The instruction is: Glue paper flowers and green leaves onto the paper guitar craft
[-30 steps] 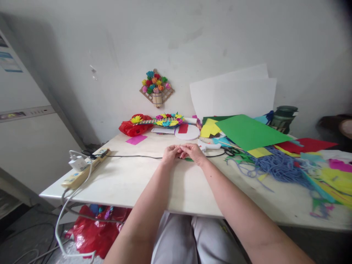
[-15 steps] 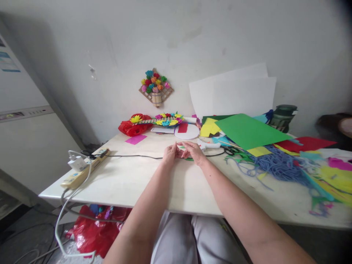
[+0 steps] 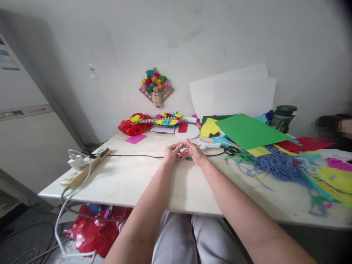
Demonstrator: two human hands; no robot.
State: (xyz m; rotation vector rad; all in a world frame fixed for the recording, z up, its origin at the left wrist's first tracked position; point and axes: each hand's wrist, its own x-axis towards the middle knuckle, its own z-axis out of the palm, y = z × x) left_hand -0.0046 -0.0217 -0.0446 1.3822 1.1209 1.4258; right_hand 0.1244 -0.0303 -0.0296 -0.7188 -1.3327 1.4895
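Over the middle of the table [image 3: 132,183], my left hand [image 3: 172,152] and my right hand [image 3: 194,152] meet at the fingertips. The fingers of my left hand are pinched together. My right hand curls in towards it, its thumb raised. Whatever they hold between them is too small or too covered to make out. A bit of green paper [image 3: 189,159] shows just under my right hand. Close beyond that hand lies a white glue gun [image 3: 211,145], with black-handled scissors [image 3: 229,150] to its right. A black cord [image 3: 132,156] runs behind my hands.
A power strip [image 3: 85,170] with a white plug sits on the left. Green card [image 3: 250,130], a heap of blue yarn [image 3: 283,163] and coloured scraps cover the right side. Paper flowers [image 3: 167,120], a red bag [image 3: 133,126] and a white oval piece [image 3: 189,132] lie at the back.
My right hand's fingers have shifted slightly and its thumb stands higher. The green bit seen between the hands before is now hidden. Both arms stay in place.
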